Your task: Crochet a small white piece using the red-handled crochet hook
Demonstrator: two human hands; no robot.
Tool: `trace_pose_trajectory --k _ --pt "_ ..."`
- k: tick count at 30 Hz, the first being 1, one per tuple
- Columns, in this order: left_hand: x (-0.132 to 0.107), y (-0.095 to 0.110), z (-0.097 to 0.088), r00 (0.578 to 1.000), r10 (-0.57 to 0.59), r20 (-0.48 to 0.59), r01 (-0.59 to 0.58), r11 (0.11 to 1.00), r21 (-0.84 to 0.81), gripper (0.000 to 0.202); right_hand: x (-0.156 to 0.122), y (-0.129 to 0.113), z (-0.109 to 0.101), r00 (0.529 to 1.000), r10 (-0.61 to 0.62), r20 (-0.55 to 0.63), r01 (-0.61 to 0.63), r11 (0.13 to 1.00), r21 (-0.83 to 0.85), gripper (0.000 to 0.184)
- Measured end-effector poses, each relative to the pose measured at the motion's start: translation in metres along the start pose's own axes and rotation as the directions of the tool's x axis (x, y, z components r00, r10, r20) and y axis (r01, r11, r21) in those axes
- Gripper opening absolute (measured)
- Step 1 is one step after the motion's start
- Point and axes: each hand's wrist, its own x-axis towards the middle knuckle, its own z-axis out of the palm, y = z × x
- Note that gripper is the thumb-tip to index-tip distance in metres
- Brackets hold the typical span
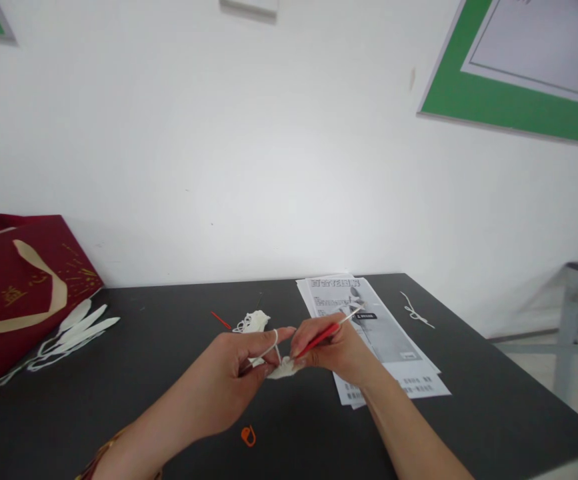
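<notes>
Between my two hands is a small piece of white crochet work (283,368). My left hand (239,373) pinches its left side, and a strand of white yarn (275,343) loops over the index finger. In my right hand (331,347) is a crochet hook (319,339) with a red handle, its pale shaft pointing up and right. The right fingertips also touch the crochet work's right edge, so the handle's lower end is partly hidden. Behind the left hand lies a bundle of white yarn (253,322).
An orange stitch marker (249,436) lies near the front of the black table (163,347). A red needle-like stick (221,320) is farther back. Printed sheets (393,333) and a yarn scrap (415,312) lie right. White leaf-shaped pieces (81,330) rest by a red bag (29,280).
</notes>
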Motion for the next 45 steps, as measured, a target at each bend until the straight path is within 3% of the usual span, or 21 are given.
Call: trace_pose_trajectory --k 4,6,10,13,16,22,25,32,36,40,45 --pt "0.0 0.0 0.0 0.985 -0.16 0.057 0.165 0.982 -0.096 0.013 0.0 0.001 -0.001 0.999 -0.032 0.008 0.032 0.999 -0.007 0.014" --pt "0.001 0.0 -0.002 0.979 -0.179 0.101 0.194 0.966 -0.169 0.017 0.001 0.002 -0.003 0.999 -0.046 0.007 0.047 0.999 -0.015 0.013" --pt "0.003 -0.003 -0.007 0.988 -0.101 0.114 0.125 0.967 -0.222 0.039 0.001 0.004 -0.004 0.998 -0.059 -0.018 0.059 0.998 -0.01 0.014" --pt "0.005 -0.004 -0.006 0.997 -0.069 0.028 0.073 0.989 -0.132 0.035 0.001 0.005 -0.001 0.998 -0.057 -0.023 0.057 0.998 0.019 0.014" --pt "0.008 -0.002 -0.002 0.996 -0.08 -0.028 0.075 0.985 -0.157 0.039 0.0 0.005 0.0 0.997 -0.073 -0.039 0.074 0.997 0.019 0.014" --pt "0.01 -0.002 0.004 0.994 -0.104 -0.023 0.095 0.961 -0.26 0.05 -0.001 0.004 0.001 0.994 -0.099 -0.047 0.099 0.995 0.012 0.014" --pt "0.01 -0.005 0.006 0.996 -0.08 -0.05 0.065 0.967 -0.248 0.044 -0.001 0.004 0.003 0.995 -0.093 -0.047 0.094 0.995 0.018 0.015" --pt "0.011 -0.012 0.01 0.984 -0.011 -0.18 -0.036 0.966 -0.254 0.056 -0.002 0.007 0.004 0.999 -0.043 0.001 0.042 0.98 0.193 0.009" --pt "0.012 -0.015 0.009 0.977 -0.011 -0.211 -0.054 0.953 -0.299 0.054 0.0 0.007 0.008 0.996 -0.034 -0.085 0.055 0.965 0.256 0.016" --pt "0.012 -0.015 0.008 0.973 0.038 -0.226 -0.093 0.966 -0.239 0.053 0.001 0.011 0.012 0.974 0.028 -0.227 0.051 0.942 0.331 0.016" --pt "0.012 -0.02 0.006 0.961 0.043 -0.273 -0.095 0.979 -0.18 0.05 -0.001 0.011 0.017 0.967 0.042 -0.251 0.052 0.934 0.354 0.019"
